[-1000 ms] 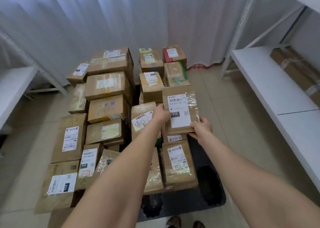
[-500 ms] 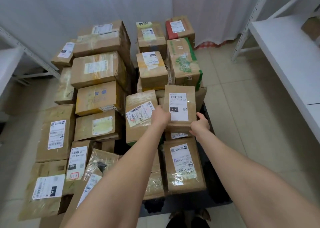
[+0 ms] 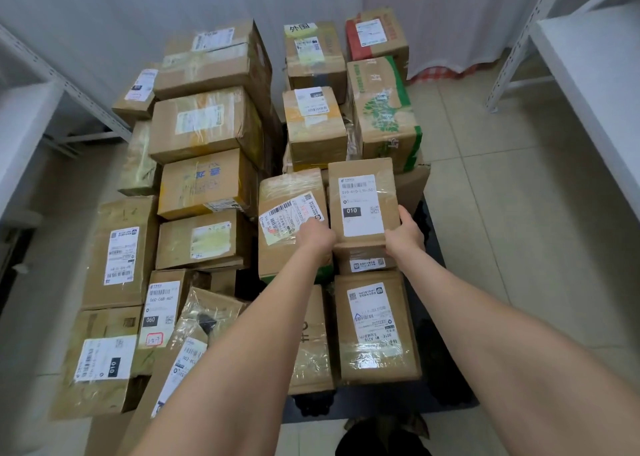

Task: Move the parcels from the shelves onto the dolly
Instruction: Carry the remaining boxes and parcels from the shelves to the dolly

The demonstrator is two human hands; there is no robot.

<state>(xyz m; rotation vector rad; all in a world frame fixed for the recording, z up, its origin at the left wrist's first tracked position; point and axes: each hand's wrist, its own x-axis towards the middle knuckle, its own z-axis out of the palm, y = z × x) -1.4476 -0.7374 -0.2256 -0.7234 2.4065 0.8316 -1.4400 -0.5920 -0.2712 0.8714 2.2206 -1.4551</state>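
Parcel (image 3: 363, 196): you hold it (010 label up) at the dolly (image 3: 446, 369) stack.
Left hand (image 3: 315, 236): fingers grip its near-left corner.
Right hand (image 3: 405, 234): fingers grip its near-right corner.

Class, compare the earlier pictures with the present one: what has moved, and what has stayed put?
The 010 parcel went forward and down, between the left grip and right grip, to just above a small parcel on the stack; whether it rests there is unclear. Neither grip let go. The rest of that stack stayed put.
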